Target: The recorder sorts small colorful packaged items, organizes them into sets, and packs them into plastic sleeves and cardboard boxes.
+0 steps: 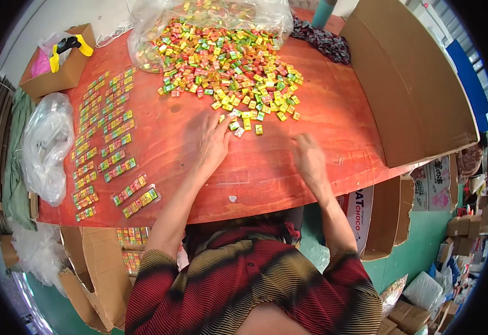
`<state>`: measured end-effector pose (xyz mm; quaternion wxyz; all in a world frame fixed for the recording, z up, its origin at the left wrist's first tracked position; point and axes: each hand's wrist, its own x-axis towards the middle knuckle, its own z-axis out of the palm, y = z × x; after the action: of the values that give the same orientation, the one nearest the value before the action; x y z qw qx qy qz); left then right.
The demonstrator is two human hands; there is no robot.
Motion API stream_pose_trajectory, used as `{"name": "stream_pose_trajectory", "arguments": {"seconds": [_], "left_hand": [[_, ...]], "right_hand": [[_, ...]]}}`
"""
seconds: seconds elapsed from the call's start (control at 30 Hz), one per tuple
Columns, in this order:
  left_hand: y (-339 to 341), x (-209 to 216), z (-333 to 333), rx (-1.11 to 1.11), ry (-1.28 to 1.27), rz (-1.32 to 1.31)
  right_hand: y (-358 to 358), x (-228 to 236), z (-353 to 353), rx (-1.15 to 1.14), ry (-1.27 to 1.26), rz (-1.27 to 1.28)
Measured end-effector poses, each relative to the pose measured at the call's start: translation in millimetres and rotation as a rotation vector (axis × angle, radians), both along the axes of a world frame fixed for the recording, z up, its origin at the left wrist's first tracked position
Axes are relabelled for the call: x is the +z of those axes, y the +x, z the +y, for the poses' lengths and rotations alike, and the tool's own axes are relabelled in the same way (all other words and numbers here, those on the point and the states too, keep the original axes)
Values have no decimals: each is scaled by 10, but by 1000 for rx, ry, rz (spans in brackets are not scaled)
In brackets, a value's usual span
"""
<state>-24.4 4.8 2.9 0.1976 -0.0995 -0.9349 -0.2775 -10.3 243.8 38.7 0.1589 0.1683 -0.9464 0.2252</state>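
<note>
A big heap of small wrapped candies [230, 64] in red, green, yellow and orange spills from a clear plastic bag [210, 14] at the far side of the red table [333, 120]. My left hand [215, 142] lies flat with fingers spread, its tips touching a few loose candies [243, 124] at the heap's near edge. My right hand [309, 157] rests on bare table to the right, fingers curled down; whether it holds anything cannot be seen. Rows of packed candy strips [107, 131] lie along the left of the table.
A small cardboard box [59, 70] with yellow-handled scissors stands at the far left. A large open carton [408, 84] stands at the right. A crumpled clear bag [46, 145] hangs off the left edge. A floor carton [132, 245] below holds more strips. A patterned cloth [322, 40] lies beyond the heap.
</note>
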Motion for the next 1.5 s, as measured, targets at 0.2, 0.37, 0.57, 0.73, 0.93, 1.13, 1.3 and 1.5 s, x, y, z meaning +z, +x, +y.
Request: {"name": "stream_pose_trajectory", "arguments": {"seconds": [0.2,0.37,0.57,0.73,0.93,1.13,1.3,1.5], "left_hand": [[-134,-87,7,1,-116,-70],[69,-96,-114,3,-74,37],[189,-57,-259,82,65,-34],[122,-63,-281,110,52,-64],[163,-83,-351,94,58,-96],[204,-77,-394,84,105,-87],[181,-50,-493,-23,200,-67],[62,-47,-385,-84,150,-90]], "right_hand": [[-313,-216,-944,335,-80,-34],[-495,-428,-916,255,8,4],[-537,-289,-898,136,66,-52],[-565,-288,-1263,193,26,-48],[-531,-445,-1335,375,-63,24],[-559,-409,-1358,611,-49,76],[-763,-228,-1192,426,-176,-42],[-676,-347,-1251,392,158,-45]]}}
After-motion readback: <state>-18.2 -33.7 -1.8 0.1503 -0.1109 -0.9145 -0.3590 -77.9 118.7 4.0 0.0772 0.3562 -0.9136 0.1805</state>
